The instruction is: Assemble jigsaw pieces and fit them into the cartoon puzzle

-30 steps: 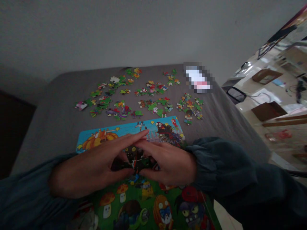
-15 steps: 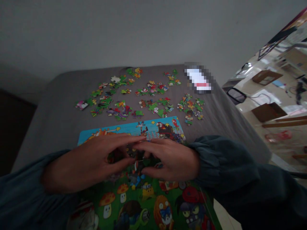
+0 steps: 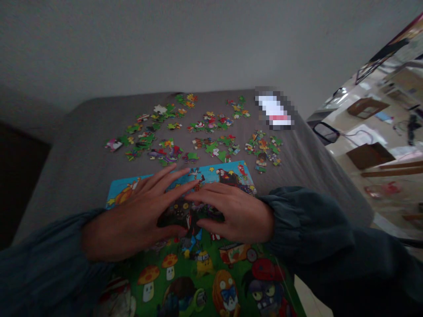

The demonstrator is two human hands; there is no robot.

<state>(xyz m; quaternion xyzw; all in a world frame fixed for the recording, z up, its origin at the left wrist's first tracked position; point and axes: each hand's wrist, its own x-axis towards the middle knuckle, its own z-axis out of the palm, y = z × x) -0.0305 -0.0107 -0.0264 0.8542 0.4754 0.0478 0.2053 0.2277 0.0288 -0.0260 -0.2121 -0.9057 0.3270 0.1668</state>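
Observation:
A colourful cartoon jigsaw board (image 3: 205,281) lies in front of me, with a blue sky strip along its far edge and mushrooms and other figures on green below. My left hand (image 3: 135,220) rests over its upper left part, fingers spread and thumb apart. From the right, my right hand (image 3: 234,211) lies over the upper middle, fingers stretched leftward and thumb held apart. The fingertips of both hands come close together over a dark patch of the picture. No loose piece shows in either hand; what lies under the fingers is hidden.
Many loose jigsaw pieces (image 3: 211,147) are scattered beyond the board on the grey cloth (image 3: 79,149). A blurred-out phone (image 3: 274,110) lies at the far right corner. A wall stands behind. Cardboard boxes (image 3: 370,156) sit on the floor to the right.
My left hand has flattened, its fingers spreading out over the board's blue strip. The right hand has lowered slightly. More of the dark middle picture now shows between them.

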